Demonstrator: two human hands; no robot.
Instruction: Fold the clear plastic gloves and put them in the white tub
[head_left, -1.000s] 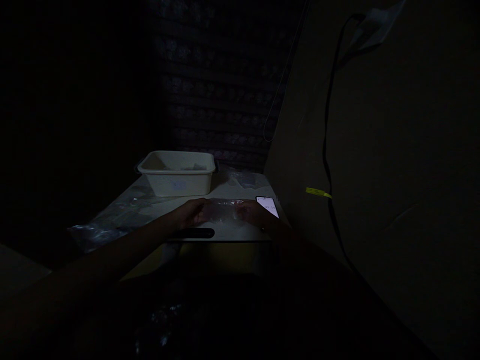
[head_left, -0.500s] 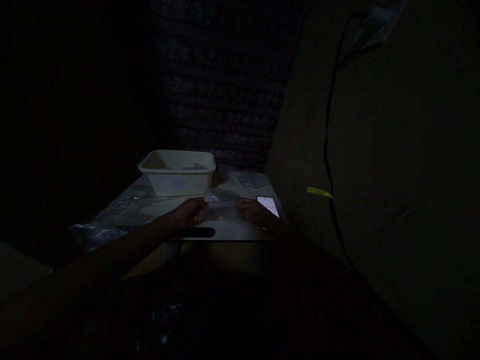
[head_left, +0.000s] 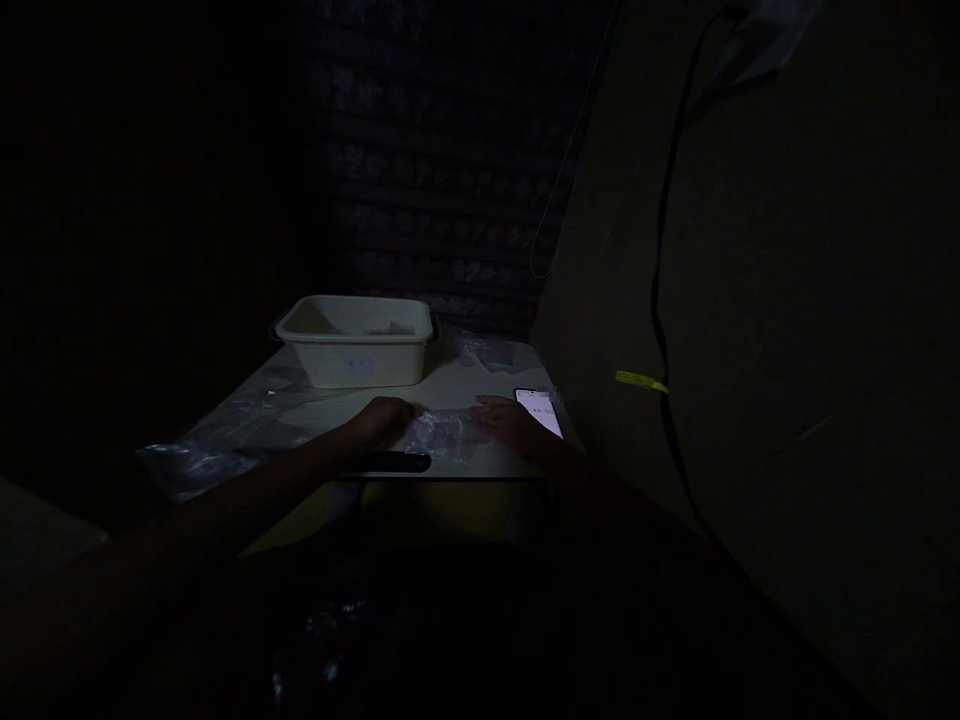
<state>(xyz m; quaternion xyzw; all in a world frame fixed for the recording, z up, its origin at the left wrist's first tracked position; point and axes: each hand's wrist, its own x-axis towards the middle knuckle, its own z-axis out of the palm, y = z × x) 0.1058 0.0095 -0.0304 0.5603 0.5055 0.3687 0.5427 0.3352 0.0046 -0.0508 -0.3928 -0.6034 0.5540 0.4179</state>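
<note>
In dim light a small clear plastic bag (head_left: 448,436) lies low over the white table, stretched between my two hands. My left hand (head_left: 382,421) has its fingers closed at the bag's left edge. At the right edge, my right hand (head_left: 510,422) pinches the bag, its index finger lying along the top. Darkness hides the exact grip of both thumbs. Just below my left hand is a dark, rounded handle-like object (head_left: 397,462) at the table's front edge. A lit phone (head_left: 538,408) lies right beside my right hand.
A cream plastic tub (head_left: 360,362) with something flat inside stands at the back left. Clear plastic sheets (head_left: 199,470) hang over the left edge, and more clear plastic (head_left: 491,352) lies at the back. A black cable (head_left: 658,300) with a yellow tag runs down the right wall.
The clear bag has turned from raised and upright to lower and flatter, nearer the front edge. Both hands stay at its sides, and the view has shifted slightly.
</note>
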